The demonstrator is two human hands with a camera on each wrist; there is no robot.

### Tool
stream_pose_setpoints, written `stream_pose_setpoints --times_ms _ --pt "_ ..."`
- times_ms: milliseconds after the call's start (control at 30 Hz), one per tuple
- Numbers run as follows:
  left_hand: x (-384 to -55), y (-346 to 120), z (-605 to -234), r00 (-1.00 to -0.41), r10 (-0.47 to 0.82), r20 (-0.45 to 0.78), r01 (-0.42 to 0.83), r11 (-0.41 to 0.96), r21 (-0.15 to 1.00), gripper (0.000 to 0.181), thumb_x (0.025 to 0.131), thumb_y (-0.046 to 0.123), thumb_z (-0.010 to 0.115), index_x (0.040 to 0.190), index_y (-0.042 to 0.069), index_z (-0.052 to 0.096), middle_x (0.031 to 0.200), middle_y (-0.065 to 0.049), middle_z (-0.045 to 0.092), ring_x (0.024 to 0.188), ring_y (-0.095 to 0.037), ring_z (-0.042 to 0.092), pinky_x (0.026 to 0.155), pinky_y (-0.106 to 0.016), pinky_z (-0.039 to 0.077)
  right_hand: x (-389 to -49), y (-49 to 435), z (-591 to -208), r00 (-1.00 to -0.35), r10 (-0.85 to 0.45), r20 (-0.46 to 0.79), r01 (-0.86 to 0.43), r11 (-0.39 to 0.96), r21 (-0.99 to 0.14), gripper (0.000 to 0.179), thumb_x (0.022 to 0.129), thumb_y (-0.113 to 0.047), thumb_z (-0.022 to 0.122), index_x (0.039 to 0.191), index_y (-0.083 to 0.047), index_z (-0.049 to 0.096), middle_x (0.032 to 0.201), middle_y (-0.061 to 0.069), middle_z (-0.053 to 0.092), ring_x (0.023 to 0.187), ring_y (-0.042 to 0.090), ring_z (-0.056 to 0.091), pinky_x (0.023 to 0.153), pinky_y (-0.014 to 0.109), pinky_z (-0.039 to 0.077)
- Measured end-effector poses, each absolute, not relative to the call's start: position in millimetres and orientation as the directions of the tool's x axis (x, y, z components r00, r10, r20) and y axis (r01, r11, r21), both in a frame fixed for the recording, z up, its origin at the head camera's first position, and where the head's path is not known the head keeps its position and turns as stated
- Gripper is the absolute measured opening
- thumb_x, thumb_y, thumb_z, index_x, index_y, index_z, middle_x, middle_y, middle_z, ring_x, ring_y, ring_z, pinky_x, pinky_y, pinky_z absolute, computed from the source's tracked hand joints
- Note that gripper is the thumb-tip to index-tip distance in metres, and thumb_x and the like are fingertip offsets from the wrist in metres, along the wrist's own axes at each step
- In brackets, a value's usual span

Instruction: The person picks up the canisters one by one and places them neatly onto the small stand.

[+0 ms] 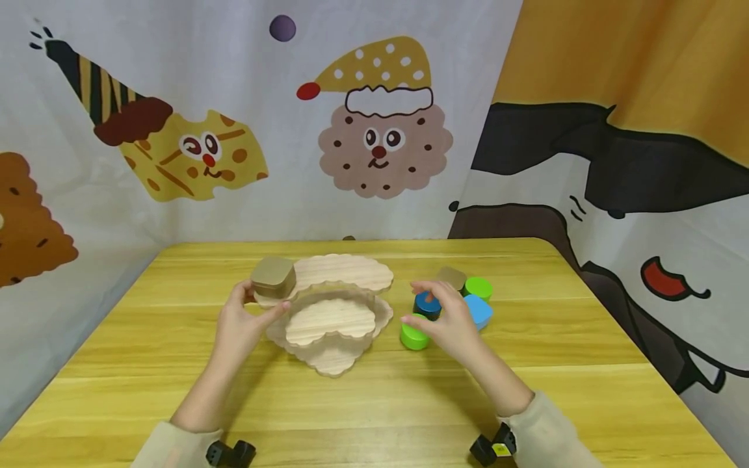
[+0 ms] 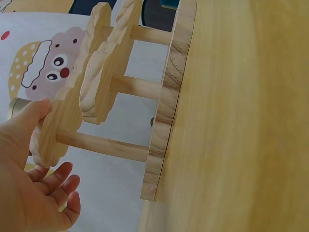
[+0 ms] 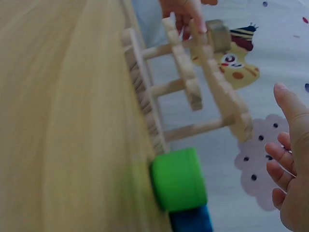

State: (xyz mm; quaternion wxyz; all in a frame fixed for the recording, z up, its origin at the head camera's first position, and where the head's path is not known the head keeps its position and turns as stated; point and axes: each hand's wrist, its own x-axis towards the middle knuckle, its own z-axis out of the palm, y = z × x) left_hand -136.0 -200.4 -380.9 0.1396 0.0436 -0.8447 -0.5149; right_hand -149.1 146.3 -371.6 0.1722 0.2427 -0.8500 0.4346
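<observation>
A pale wooden stand (image 1: 345,270) with scalloped tiers on pegs stands left of centre on the table. My left hand (image 1: 236,325) holds the left end of its upper tier; in the left wrist view the thumb lies on the tier's edge, with curled fingers below. A brown rounded-square block (image 1: 273,278), with a seam round its side, sits on that tier beside the hand. Over the loose blocks, my right hand (image 1: 453,325) has thumb and fingers spread apart, nothing between them. Nearest to it are a dark blue round block (image 1: 426,307) and a green round block (image 1: 414,335).
Behind and beside my right hand lie another brown block (image 1: 451,277), a second green block (image 1: 478,287) and a light blue block (image 1: 480,312). The wooden table (image 1: 363,416) ends at a printed curtain (image 1: 234,39).
</observation>
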Motion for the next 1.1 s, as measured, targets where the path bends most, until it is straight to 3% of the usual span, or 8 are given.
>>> stream_pose_setpoints --times_ms 533,767,1100 --pt "-136.4 -200.8 -381.6 -0.959 -0.214 0.189 0.069 0.467 0.881 0.080 0.077 0.038 0.081 0.135 -0.002 0.041 0.120 -0.018 0.049 0.110 -0.031 0.043 0.092 -0.047 0.033 -154.5 172.4 -402.2 -0.900 -0.311 0.305 -0.434 0.591 -0.679 0.058 0.076 -0.028 0.082 0.125 -0.005 0.060 0.117 0.005 0.062 0.093 0.025 0.053 0.077 0.044 0.047" --pt "-136.3 -200.1 -381.2 -0.961 -0.206 0.182 0.067 0.467 0.882 0.080 0.077 0.039 0.080 0.135 -0.001 0.041 0.120 -0.018 0.049 0.112 -0.031 0.043 0.094 -0.050 0.032 -154.2 175.9 -413.7 -0.899 -0.334 0.283 -0.435 0.620 -0.653 0.061 0.074 -0.030 0.083 0.125 -0.004 0.060 0.117 0.003 0.062 0.090 0.016 0.051 0.073 0.033 0.047" --pt "-136.1 -199.9 -381.1 -0.959 -0.206 0.195 0.080 0.464 0.882 0.077 0.078 0.034 0.081 0.134 -0.002 0.041 0.119 -0.018 0.049 0.110 -0.031 0.044 0.093 -0.048 0.033 -154.1 175.2 -423.5 -0.890 -0.334 0.310 -0.455 0.636 -0.623 0.063 0.073 -0.031 0.084 0.126 -0.005 0.061 0.118 0.003 0.062 0.088 0.014 0.052 0.073 0.032 0.047"
